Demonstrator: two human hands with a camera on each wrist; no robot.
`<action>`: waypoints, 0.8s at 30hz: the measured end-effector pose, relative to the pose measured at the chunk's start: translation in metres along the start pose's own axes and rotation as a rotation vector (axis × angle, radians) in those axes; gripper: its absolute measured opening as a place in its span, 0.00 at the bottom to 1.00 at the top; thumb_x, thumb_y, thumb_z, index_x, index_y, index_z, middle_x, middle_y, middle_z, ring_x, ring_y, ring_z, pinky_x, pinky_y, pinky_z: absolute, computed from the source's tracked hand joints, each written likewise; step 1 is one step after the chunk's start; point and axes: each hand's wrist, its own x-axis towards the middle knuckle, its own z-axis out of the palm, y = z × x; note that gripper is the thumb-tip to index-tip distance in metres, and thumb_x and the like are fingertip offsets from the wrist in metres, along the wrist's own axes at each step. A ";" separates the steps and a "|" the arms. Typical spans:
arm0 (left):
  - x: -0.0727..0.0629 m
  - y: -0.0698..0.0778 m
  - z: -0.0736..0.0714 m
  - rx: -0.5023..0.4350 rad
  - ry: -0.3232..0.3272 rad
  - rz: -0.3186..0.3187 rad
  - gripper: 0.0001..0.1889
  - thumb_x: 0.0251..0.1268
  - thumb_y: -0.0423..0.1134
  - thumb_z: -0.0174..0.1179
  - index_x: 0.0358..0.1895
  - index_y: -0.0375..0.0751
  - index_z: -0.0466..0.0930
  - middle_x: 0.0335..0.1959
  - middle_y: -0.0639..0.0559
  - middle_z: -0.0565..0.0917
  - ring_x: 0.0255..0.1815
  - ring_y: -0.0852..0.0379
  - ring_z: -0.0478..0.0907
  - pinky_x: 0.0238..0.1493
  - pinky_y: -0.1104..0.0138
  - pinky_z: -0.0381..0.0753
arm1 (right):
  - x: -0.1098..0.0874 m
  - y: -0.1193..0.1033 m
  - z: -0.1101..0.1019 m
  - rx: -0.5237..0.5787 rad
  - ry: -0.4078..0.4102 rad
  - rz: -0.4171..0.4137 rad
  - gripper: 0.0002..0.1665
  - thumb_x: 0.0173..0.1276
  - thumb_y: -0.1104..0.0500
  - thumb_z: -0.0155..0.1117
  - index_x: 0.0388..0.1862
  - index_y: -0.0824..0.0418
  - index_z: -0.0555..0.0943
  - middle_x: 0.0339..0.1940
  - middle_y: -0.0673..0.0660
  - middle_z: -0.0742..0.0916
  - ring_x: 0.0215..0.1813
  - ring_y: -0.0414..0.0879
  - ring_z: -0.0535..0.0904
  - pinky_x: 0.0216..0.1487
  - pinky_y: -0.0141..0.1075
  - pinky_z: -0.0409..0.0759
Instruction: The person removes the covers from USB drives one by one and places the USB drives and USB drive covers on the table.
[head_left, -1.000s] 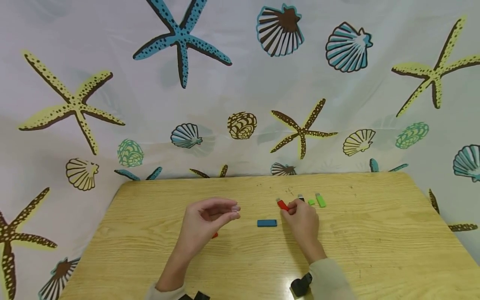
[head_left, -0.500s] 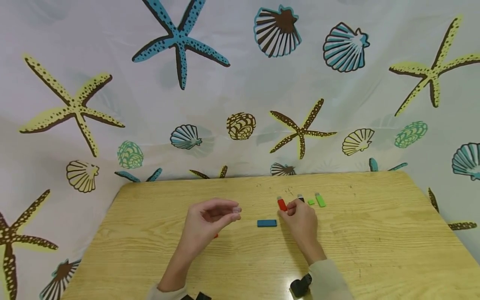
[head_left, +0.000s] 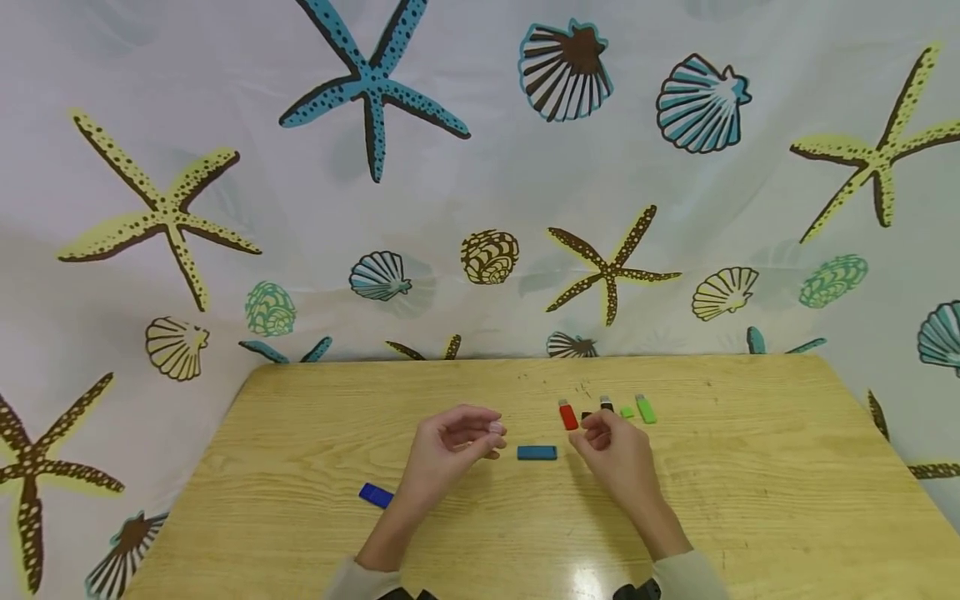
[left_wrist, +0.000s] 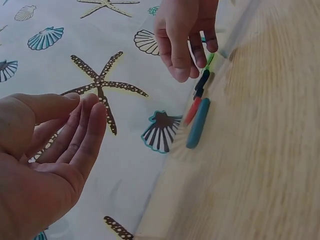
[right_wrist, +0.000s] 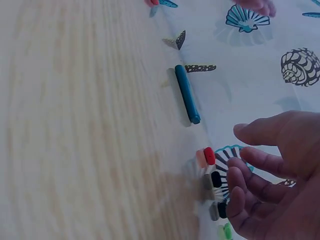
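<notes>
My right hand (head_left: pixel 618 458) hovers over the table, fingers loosely bent and nothing between them. Just beyond its fingertips lies a red USB flash drive (head_left: pixel 568 415), metal plug pointing away. Beside that are a small black cap (head_left: pixel 587 416) and a black flash drive (head_left: pixel 607 404), both partly behind the fingers in the head view. Between the two hands a teal blue flash drive (head_left: pixel 537 452) lies crosswise. My left hand (head_left: pixel 450 454) is raised to its left, thumb and fingers curved toward each other around no visible object. A dark blue flash drive (head_left: pixel 376 495) is partly covered by the left forearm.
A green flash drive (head_left: pixel 646 409) and its small green cap (head_left: pixel 627 412) lie at the right end of the row. Another red piece (right_wrist: pixel 154 2) shows at the top of the right wrist view. Behind the wooden table (head_left: pixel 765 483) hangs a sea-patterned cloth (head_left: pixel 435 192).
My right hand has let go of the red flash drive, now lying straighter, and drawn back toward me. My left hand has shifted right, uncovering part of the dark blue drive.
</notes>
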 end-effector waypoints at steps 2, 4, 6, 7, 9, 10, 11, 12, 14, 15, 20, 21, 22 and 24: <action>0.001 -0.005 0.002 -0.073 0.016 -0.063 0.13 0.68 0.26 0.66 0.54 0.28 0.82 0.47 0.34 0.86 0.44 0.47 0.89 0.46 0.52 0.89 | -0.003 -0.002 -0.004 0.002 -0.023 0.004 0.10 0.65 0.59 0.77 0.42 0.61 0.85 0.32 0.51 0.85 0.35 0.43 0.81 0.39 0.35 0.83; 0.001 -0.010 0.003 -0.134 0.039 -0.122 0.14 0.68 0.26 0.66 0.55 0.27 0.82 0.47 0.35 0.87 0.44 0.47 0.89 0.47 0.52 0.89 | -0.006 -0.004 -0.007 0.013 -0.047 0.012 0.10 0.65 0.60 0.76 0.42 0.61 0.85 0.33 0.51 0.85 0.35 0.43 0.82 0.39 0.34 0.83; 0.001 -0.014 0.004 -0.167 0.070 -0.158 0.13 0.68 0.25 0.66 0.54 0.27 0.83 0.45 0.36 0.87 0.43 0.48 0.89 0.46 0.53 0.89 | -0.009 -0.007 -0.010 0.034 -0.075 0.013 0.10 0.65 0.61 0.76 0.43 0.61 0.85 0.34 0.51 0.85 0.36 0.43 0.82 0.40 0.34 0.83; 0.002 -0.017 0.004 -0.168 0.080 -0.162 0.13 0.67 0.25 0.66 0.53 0.26 0.83 0.44 0.36 0.88 0.42 0.48 0.89 0.45 0.54 0.89 | -0.010 -0.008 -0.010 0.042 -0.090 0.011 0.11 0.65 0.61 0.76 0.43 0.61 0.85 0.34 0.50 0.85 0.36 0.42 0.82 0.40 0.34 0.83; 0.004 -0.021 0.006 -0.150 0.092 -0.162 0.11 0.68 0.25 0.66 0.51 0.26 0.83 0.43 0.36 0.88 0.40 0.49 0.89 0.42 0.56 0.90 | -0.012 -0.011 -0.011 0.062 -0.121 -0.001 0.11 0.65 0.61 0.76 0.44 0.61 0.85 0.34 0.50 0.85 0.36 0.42 0.83 0.40 0.34 0.84; 0.005 -0.022 0.007 -0.134 0.095 -0.157 0.10 0.69 0.25 0.65 0.50 0.25 0.83 0.42 0.35 0.88 0.39 0.49 0.89 0.41 0.58 0.90 | -0.013 -0.012 -0.010 0.069 -0.137 -0.013 0.11 0.65 0.62 0.76 0.44 0.62 0.85 0.35 0.50 0.85 0.36 0.42 0.83 0.40 0.35 0.84; 0.006 -0.024 0.009 -0.110 0.093 -0.153 0.10 0.70 0.26 0.65 0.50 0.24 0.83 0.41 0.35 0.88 0.37 0.50 0.89 0.39 0.60 0.90 | -0.014 -0.013 -0.010 0.073 -0.153 -0.019 0.11 0.65 0.62 0.76 0.45 0.61 0.85 0.35 0.50 0.85 0.36 0.42 0.83 0.40 0.36 0.84; 0.008 -0.025 0.010 -0.087 0.090 -0.152 0.10 0.71 0.27 0.64 0.50 0.23 0.82 0.41 0.34 0.88 0.36 0.51 0.88 0.37 0.62 0.90 | -0.015 -0.014 -0.010 0.074 -0.167 -0.024 0.11 0.66 0.62 0.76 0.45 0.61 0.85 0.35 0.49 0.85 0.36 0.42 0.83 0.40 0.36 0.84; 0.010 -0.027 0.012 -0.045 0.083 -0.172 0.11 0.76 0.30 0.59 0.51 0.22 0.81 0.40 0.34 0.88 0.33 0.52 0.87 0.34 0.66 0.88 | -0.017 -0.016 -0.009 0.074 -0.188 -0.035 0.11 0.66 0.61 0.76 0.45 0.61 0.85 0.35 0.48 0.84 0.36 0.41 0.83 0.40 0.37 0.84; 0.010 -0.028 0.013 -0.026 0.081 -0.191 0.12 0.78 0.31 0.57 0.53 0.22 0.80 0.40 0.34 0.88 0.32 0.52 0.85 0.33 0.68 0.87 | -0.017 -0.017 -0.009 0.073 -0.198 -0.035 0.11 0.66 0.61 0.76 0.45 0.61 0.85 0.35 0.48 0.84 0.36 0.41 0.83 0.40 0.37 0.84; 0.011 -0.028 0.013 -0.110 0.053 -0.327 0.17 0.79 0.25 0.43 0.62 0.23 0.75 0.42 0.38 0.86 0.34 0.53 0.76 0.32 0.72 0.73 | -0.018 -0.018 -0.008 0.056 -0.207 -0.042 0.10 0.65 0.63 0.76 0.43 0.60 0.85 0.33 0.47 0.84 0.35 0.40 0.83 0.40 0.36 0.84; 0.010 -0.028 0.012 -0.145 0.042 -0.343 0.19 0.75 0.22 0.42 0.64 0.23 0.73 0.43 0.38 0.85 0.35 0.53 0.75 0.33 0.71 0.70 | -0.019 -0.017 -0.008 0.055 -0.205 -0.045 0.09 0.65 0.63 0.76 0.43 0.60 0.85 0.33 0.47 0.85 0.35 0.41 0.83 0.40 0.36 0.83; 0.010 -0.028 0.011 -0.183 0.027 -0.356 0.21 0.72 0.20 0.41 0.65 0.23 0.72 0.44 0.39 0.84 0.37 0.53 0.74 0.34 0.71 0.69 | -0.019 -0.017 -0.008 0.051 -0.202 -0.046 0.09 0.65 0.63 0.76 0.43 0.60 0.85 0.33 0.47 0.84 0.35 0.41 0.82 0.39 0.36 0.83; 0.008 -0.028 0.010 -0.239 -0.009 -0.361 0.24 0.71 0.17 0.40 0.67 0.24 0.70 0.48 0.40 0.83 0.42 0.52 0.76 0.39 0.70 0.74 | -0.019 -0.016 -0.007 0.047 -0.200 -0.048 0.08 0.65 0.63 0.76 0.42 0.60 0.85 0.33 0.47 0.85 0.35 0.40 0.82 0.39 0.35 0.83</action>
